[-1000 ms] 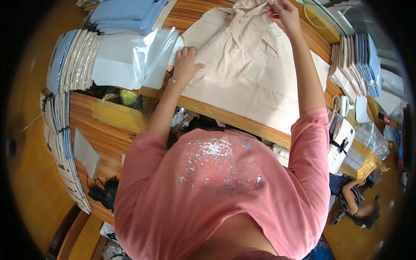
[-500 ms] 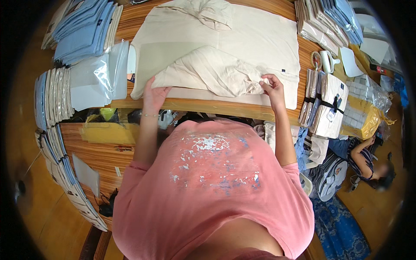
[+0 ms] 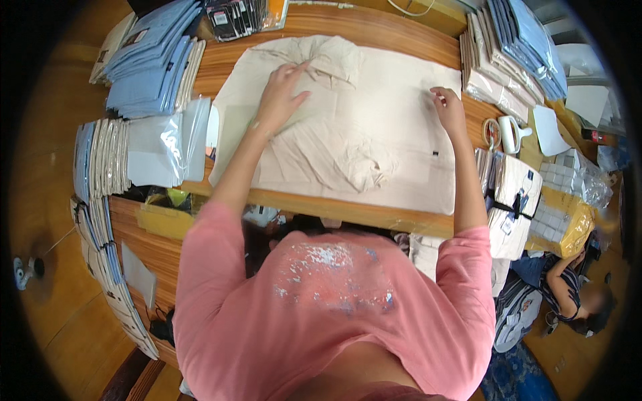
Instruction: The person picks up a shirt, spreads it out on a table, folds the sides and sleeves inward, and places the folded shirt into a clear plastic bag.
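A cream shirt [image 3: 394, 80] lies spread on the wooden table, with a small dark tag near its right edge. One sleeve [image 3: 314, 154] is folded in loosely across the near half, and its end is bunched. At the far left a second crumpled part of the cloth [image 3: 334, 57] rests on top. My left hand [image 3: 284, 93] reaches over to this far bunch, its thumb apart from its stretched fingers; nothing is in it. Over the right side of the shirt is my right hand [image 3: 447, 105], fingers loosely bent and thumb apart, with no cloth visibly held.
Folded blue shirts [image 3: 147, 73] and clear plastic bags [image 3: 160, 147] are stacked along the left. More bagged garments [image 3: 498, 73], a white tape dispenser [image 3: 511, 134] and a strapped bundle of shirts [image 3: 515, 200] line the right. Another person [image 3: 565, 287] is low at the far right.
Both hands have let go of the folded sleeve at the near edge and moved away from me, the left to the far bunch. The sleeve now lies loose on the shirt.
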`<action>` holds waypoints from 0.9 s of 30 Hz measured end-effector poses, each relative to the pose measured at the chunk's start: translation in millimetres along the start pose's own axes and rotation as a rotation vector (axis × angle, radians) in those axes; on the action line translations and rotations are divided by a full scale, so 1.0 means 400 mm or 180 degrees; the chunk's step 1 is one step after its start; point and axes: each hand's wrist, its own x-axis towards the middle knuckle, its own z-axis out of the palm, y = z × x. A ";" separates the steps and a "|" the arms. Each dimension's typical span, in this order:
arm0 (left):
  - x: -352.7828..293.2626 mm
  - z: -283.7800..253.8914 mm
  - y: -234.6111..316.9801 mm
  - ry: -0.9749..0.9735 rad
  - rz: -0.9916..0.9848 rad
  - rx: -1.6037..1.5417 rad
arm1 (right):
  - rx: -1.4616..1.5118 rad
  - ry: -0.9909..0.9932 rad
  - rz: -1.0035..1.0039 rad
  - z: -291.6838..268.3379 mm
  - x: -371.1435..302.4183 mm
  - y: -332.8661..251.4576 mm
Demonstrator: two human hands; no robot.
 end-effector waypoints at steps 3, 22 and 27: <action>0.208 0.102 -0.127 -0.1509 0.0639 0.1619 | -0.1098 0.0270 -0.0270 0.040 0.137 0.052; -0.024 -0.203 -0.117 0.0827 -0.1494 -0.1962 | -0.0717 0.0416 0.0618 -0.270 -0.193 -0.072; -0.358 -0.220 -0.113 0.0433 -0.1860 -0.1422 | -0.0057 0.0277 0.1196 -0.221 -0.454 -0.029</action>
